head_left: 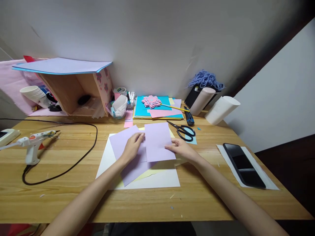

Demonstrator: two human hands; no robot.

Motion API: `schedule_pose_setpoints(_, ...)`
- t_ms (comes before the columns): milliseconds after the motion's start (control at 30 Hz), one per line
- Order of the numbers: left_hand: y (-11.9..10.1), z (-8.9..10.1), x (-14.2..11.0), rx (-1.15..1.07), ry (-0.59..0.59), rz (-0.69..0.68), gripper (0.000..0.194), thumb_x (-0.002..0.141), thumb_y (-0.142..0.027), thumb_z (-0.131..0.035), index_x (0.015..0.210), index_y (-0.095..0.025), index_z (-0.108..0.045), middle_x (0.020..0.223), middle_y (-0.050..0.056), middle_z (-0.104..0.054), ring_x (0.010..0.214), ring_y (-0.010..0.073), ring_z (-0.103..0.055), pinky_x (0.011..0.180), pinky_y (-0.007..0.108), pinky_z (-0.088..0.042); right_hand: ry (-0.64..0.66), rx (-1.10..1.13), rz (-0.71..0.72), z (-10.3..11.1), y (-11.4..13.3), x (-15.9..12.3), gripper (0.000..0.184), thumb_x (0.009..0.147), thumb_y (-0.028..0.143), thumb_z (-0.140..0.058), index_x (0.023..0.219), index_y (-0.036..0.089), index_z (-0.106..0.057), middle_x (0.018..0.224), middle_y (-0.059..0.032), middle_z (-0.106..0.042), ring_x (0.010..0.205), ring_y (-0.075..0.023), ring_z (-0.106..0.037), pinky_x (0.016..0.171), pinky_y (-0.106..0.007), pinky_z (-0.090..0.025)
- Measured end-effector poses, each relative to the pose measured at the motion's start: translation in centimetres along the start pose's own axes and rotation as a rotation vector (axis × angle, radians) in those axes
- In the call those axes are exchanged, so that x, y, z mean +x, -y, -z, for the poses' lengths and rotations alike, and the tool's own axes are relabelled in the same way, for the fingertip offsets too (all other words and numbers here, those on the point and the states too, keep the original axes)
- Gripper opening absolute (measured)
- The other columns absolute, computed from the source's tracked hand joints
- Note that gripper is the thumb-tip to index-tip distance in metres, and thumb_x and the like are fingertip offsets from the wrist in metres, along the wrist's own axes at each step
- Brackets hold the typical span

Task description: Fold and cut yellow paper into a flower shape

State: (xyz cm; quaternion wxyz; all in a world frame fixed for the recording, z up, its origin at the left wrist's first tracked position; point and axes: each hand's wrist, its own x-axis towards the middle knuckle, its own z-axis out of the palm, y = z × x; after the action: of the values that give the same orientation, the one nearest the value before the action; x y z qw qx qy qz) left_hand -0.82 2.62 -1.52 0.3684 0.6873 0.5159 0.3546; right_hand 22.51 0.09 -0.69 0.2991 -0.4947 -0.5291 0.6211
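Note:
A small lilac sheet of paper is raised over the other papers. My right hand pinches its right edge, thumb on the front and the other fingers behind. My left hand is closed at its left edge, with the fingertips partly hidden. Under my left hand lies a larger lilac sheet, tilted on a yellow sheet and a white sheet. Black-handled scissors rest just beyond my right hand, partly over a light blue paper piece.
Left are a glue gun and its looping black cord. A cardboard box stands behind. Toward the wall are a paper flower, blue sheets, a utility knife and paper rolls. A phone lies right.

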Motion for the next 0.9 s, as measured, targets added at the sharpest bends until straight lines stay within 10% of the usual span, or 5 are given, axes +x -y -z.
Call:
schedule_pose_setpoints(133, 0.1, -0.3, -0.3, -0.469, 0.149, 0.317, 0.043, 0.073, -0.057, -0.048, 0.063, -0.016, -0.049, 0.056, 0.0, -0.051, 0.055, 0.0131, -0.053, 0.058, 0.026, -0.045, 0.071, -0.048, 0.058, -1.3, 0.3, 1.3, 0.035, 0.075, 0.042, -0.057, 0.095, 0.014, -0.06, 0.086, -0.0055, -0.067, 0.079, -0.0193, -0.063, 0.065, -0.026, -0.048)
schedule_pose_setpoints(333, -0.6, -0.4, -1.0, -0.674, 0.238, 0.462, 0.039, 0.065, -0.052, -0.062, 0.064, -0.014, -0.053, 0.061, 0.002, -0.06, 0.061, 0.0142, -0.058, 0.064, 0.026, -0.046, -0.187, -0.343, 0.44, -2.6, -0.4, 0.9, 0.04, 0.088, 0.03, -0.038, 0.127, 0.022, -0.043, 0.128, -0.0057, -0.049, 0.117, -0.0205, -0.046, 0.097, -0.036, -0.038)
schedule_pose_setpoints(500, -0.9, -0.5, -1.1, -0.795, 0.253, 0.471, 0.032, 0.071, -0.044, -0.059, 0.075, -0.012, -0.062, 0.075, 0.007, -0.066, 0.072, 0.0161, -0.061, 0.07, 0.026, -0.047, -0.053, -0.822, 0.712, -3.2, -0.9, 0.3, 0.051, 0.087, 0.009, -0.029, 0.135, 0.026, -0.031, 0.142, -0.0031, -0.029, 0.129, -0.018, -0.028, 0.106, -0.04, -0.027)
schedule_pose_setpoints(900, -0.1, -0.6, -0.8, -1.003, 0.248, 0.505, 0.032, 0.08, -0.04, -0.051, 0.083, -0.01, -0.061, 0.076, 0.01, -0.067, 0.066, 0.0145, -0.062, 0.067, 0.026, -0.048, -0.005, -1.115, 0.734, -3.5, -1.7, 0.5, 0.055, 0.085, 0.005, -0.032, 0.136, 0.023, -0.028, 0.144, -0.0055, -0.025, 0.132, -0.0181, -0.02, 0.105, -0.039, -0.03)
